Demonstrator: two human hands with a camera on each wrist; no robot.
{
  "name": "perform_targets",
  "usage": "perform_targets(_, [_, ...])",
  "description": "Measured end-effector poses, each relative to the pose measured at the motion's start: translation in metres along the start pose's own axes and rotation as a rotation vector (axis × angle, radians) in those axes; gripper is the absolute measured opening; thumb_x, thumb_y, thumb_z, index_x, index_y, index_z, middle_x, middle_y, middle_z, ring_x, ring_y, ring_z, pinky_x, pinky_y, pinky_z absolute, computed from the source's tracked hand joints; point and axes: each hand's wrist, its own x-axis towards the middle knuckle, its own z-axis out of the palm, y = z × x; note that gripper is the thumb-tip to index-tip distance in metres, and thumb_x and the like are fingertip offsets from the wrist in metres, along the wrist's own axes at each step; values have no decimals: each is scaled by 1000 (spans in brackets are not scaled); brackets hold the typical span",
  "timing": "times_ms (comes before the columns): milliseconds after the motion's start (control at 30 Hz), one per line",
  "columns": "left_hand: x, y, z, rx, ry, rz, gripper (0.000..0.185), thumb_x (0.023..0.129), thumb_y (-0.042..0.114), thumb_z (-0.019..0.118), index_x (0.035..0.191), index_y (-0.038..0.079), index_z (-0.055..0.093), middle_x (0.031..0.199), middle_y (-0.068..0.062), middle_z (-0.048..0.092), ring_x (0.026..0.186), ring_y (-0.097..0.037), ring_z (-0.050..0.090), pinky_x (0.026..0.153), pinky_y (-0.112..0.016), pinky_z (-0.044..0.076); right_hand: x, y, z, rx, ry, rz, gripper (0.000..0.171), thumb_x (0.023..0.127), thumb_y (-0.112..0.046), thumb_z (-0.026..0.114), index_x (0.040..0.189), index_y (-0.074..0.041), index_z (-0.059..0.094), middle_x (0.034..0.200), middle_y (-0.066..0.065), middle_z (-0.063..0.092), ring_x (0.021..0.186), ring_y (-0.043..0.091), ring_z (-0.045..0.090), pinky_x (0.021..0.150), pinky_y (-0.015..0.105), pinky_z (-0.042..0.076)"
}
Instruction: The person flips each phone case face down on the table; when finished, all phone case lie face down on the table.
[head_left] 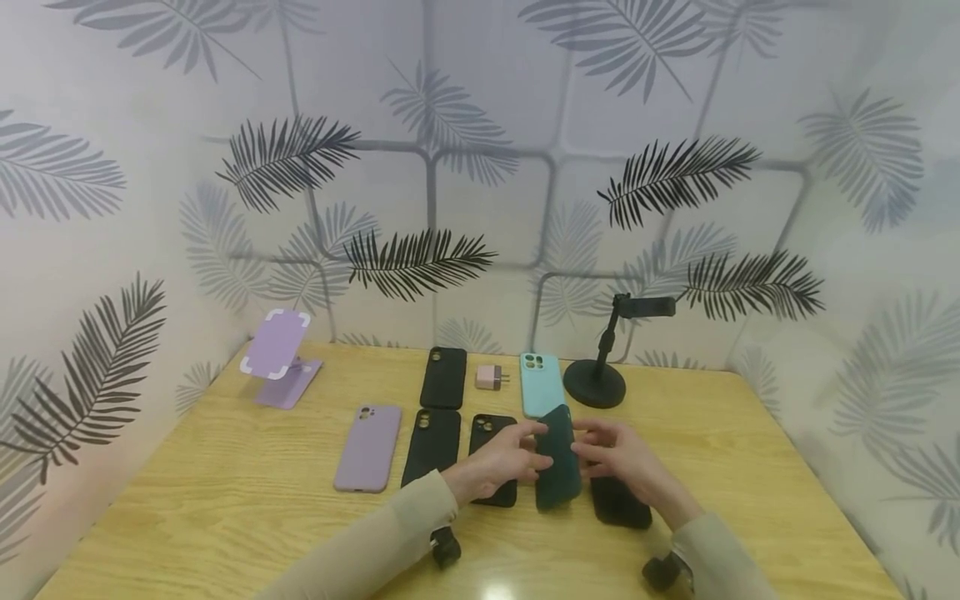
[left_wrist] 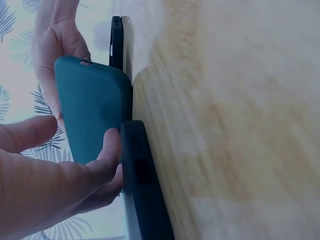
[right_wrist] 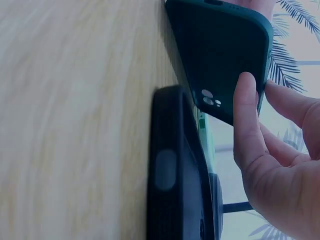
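A dark green phone case [head_left: 557, 467] stands tilted on edge between the two hands. The left hand [head_left: 506, 458] is at its left side; in the left wrist view one fingertip touches the green face low down, and another digit is held away from it. At the opposite side, the right hand [head_left: 618, 457] pinches the long edge; the right wrist view has one digit on the dark face and another at the rim. Small round camera openings [right_wrist: 209, 97] show at the far end. A black case [left_wrist: 145, 175] lies just below the left fingers.
Several phone cases surround the hands: lilac [head_left: 367, 448], black [head_left: 444, 379], another black [head_left: 433, 442], one more black [head_left: 483, 427], light turquoise [head_left: 542, 383], and a dark one [head_left: 621, 504] under the right hand. Behind are a charger plug [head_left: 488, 377], a black stand [head_left: 595, 383] and a lilac stand [head_left: 276, 343].
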Motion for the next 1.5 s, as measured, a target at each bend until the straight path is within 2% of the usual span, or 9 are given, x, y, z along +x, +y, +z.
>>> perform_targets(133, [-2,0,-3,1,1,-8,56,95,5,62,147,7,41,146,-31,39,115,-42,60,97,-52,51,-2,2,-1,-27,15,11,56,93,-14,68,139,8,46,110,20,62,86,19,66,73,40,62])
perform_targets(300, [-4,1,-5,4,-4,0,56,96,3,60,147,3,40,148,-32,35,122,-43,56,98,-50,51,-3,4,0,-146,42,19,51,90,-9,70,133,10,52,104,18,69,83,19,68,60,37,61])
perform_targets(400, [-5,0,-5,-2,-13,2,55,96,3,58,148,2,38,149,-32,34,127,-42,51,99,-47,51,-2,6,1,-223,54,21,46,88,-8,71,128,11,57,102,18,72,78,16,68,52,33,57])
perform_targets(567, [-7,1,-6,-4,-21,2,53,97,-1,53,148,0,37,149,-31,33,130,-42,48,99,-45,52,-1,9,0,-304,64,16,37,89,-10,71,121,8,64,102,17,74,67,14,59,46,27,47])
perform_targets(867, [-7,5,-14,9,-17,-9,52,97,4,57,146,0,40,146,-29,38,125,-40,54,99,-47,51,-1,9,-3,-321,29,14,39,90,-14,71,123,7,63,108,19,72,74,16,62,49,30,51])
perform_targets(1133, [-4,8,-8,30,60,20,44,95,14,64,137,6,52,138,-24,48,117,-35,56,92,-49,53,-13,12,-28,-256,-9,-59,42,96,-18,65,128,9,58,125,26,63,103,17,66,76,31,59])
perform_targets(1267, [-1,7,-1,30,74,40,41,96,14,64,135,8,53,136,-22,50,113,-31,58,89,-47,54,-22,16,-43,-290,26,-61,40,96,-19,65,125,8,61,126,25,63,101,13,64,77,29,58])
perform_targets(1367, [4,5,4,25,66,42,40,96,15,64,134,8,53,134,-21,52,109,-26,59,86,-43,55,-28,19,-53,-312,59,-34,40,95,-20,66,125,6,62,124,24,65,95,11,63,73,29,57])
perform_targets(1500, [9,2,10,26,60,44,40,95,15,65,133,7,54,132,-20,53,106,-25,60,83,-40,56,-35,22,-61,-320,57,-22,41,94,-19,66,125,8,61,122,26,65,90,12,62,69,28,56])
